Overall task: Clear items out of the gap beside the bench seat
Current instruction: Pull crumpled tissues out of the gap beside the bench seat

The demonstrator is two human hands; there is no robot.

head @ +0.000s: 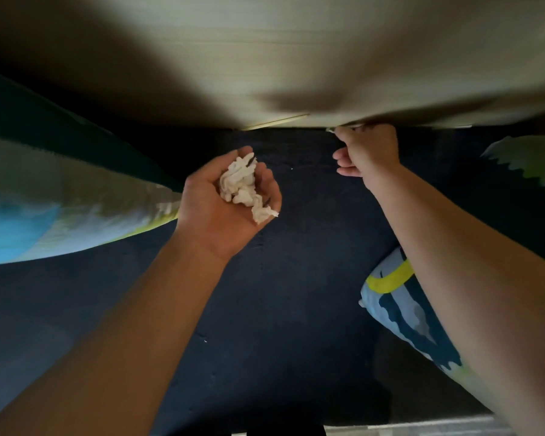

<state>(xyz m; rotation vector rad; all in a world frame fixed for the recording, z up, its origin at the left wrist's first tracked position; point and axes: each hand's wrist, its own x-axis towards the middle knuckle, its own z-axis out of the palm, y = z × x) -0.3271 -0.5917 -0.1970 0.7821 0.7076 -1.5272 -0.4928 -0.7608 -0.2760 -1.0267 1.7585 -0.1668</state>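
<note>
White crumpled tissue (246, 188) lies lengthwise along cupped left hand (225, 199); right hand (367, 152) fingers apparently pinch gap debris.

Crumpled white tissue (246, 188) is cupped in the upturned left hand (227, 199) at frame centre. The right hand (367, 152) is pressed into the gap at the wooden panel (296, 58), above the dark seat cushion (296, 278).

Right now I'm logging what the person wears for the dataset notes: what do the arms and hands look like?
Both forearms are bare to the frame's edge: no sleeves show. The left hand and right hand carry no gloves, and no watch, bracelet or ring is visible. Fingers are uncovered.
</note>
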